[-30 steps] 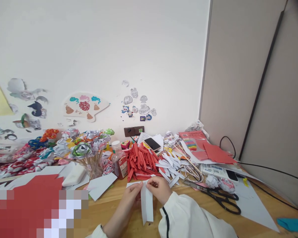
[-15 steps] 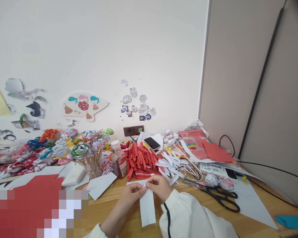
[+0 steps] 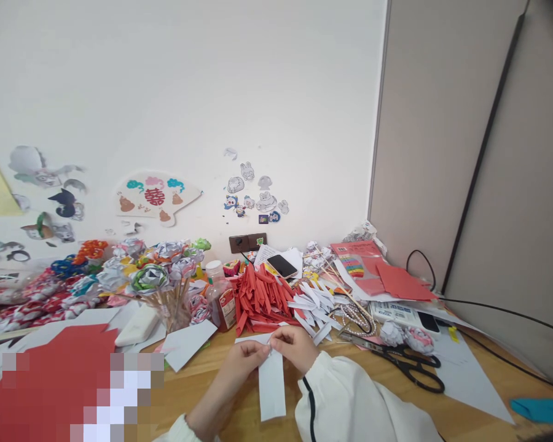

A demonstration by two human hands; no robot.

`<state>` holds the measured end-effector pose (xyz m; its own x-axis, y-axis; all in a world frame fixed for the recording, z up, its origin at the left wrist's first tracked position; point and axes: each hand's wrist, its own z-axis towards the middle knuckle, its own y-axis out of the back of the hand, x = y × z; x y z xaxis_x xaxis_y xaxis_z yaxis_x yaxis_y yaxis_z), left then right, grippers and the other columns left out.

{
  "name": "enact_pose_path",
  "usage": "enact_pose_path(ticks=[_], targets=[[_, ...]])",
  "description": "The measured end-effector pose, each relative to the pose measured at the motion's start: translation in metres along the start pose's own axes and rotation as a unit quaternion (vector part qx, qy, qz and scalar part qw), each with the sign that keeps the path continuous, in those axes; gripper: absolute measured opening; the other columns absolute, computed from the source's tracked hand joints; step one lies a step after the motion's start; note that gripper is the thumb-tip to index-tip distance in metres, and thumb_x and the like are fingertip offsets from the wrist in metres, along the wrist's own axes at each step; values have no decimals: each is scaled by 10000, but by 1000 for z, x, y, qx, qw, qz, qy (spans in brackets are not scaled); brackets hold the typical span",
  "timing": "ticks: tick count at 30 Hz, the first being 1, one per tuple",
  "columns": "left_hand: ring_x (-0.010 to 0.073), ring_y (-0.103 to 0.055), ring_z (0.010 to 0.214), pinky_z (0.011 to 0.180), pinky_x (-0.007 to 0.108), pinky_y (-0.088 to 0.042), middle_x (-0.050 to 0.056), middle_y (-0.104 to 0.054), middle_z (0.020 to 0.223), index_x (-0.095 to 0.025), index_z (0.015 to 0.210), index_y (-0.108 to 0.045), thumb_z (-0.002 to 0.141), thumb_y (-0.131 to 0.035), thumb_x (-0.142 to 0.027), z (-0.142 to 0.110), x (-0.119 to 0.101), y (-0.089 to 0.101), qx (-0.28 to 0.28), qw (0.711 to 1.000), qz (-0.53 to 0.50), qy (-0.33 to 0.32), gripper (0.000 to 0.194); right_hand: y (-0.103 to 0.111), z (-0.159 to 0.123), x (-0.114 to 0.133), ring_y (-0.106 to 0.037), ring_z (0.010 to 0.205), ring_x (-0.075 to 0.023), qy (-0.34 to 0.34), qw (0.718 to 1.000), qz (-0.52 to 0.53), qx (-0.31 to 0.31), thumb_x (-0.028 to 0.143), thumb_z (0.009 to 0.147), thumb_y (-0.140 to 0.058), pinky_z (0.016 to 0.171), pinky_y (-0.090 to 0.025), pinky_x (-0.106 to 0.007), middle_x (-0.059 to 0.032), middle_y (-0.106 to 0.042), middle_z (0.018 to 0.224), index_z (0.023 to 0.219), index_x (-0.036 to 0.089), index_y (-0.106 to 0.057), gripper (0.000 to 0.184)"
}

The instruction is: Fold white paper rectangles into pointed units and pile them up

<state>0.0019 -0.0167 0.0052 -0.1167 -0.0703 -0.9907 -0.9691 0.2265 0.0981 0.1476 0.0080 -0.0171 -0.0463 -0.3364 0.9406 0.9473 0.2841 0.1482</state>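
Left hand [image 3: 247,358] and right hand [image 3: 295,347], lower centre, pinch a paper strip's [image 3: 272,388] top; likely light, creasable, best held there.

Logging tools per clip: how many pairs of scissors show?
1: the black-handled scissors, lying on the table, right of the right hand. Others may be hidden.

Scissors [image 3: 399,359] lie right of the hands [image 3: 273,348] on the surface [image 3: 230,399]; the phone [image 3: 282,266] lies behind.
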Motion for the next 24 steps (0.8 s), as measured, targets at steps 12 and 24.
enact_pose_path(ticks=[12, 24], targets=[[75, -384, 423, 428, 196, -284, -40, -469, 429, -106, 521, -570, 529, -612, -453, 2, 1, -4, -22, 997, 65, -37, 350, -4, -2, 3, -379, 516, -76, 3, 996, -75, -44, 214, 676, -471, 499, -301, -188, 39, -428, 532, 600, 144, -518, 114], [76, -383, 440, 428, 186, -280, -44, -455, 467, -121, 553, -512, 606, -550, -433, 2, 6, -4, -21, 990, 112, -80, 318, -5, -2, 0, -401, 539, -83, 44, 992, -111, -46, 165, 664, -468, 508, -304, -191, 35, -456, 562, 631, 154, -537, 78]])
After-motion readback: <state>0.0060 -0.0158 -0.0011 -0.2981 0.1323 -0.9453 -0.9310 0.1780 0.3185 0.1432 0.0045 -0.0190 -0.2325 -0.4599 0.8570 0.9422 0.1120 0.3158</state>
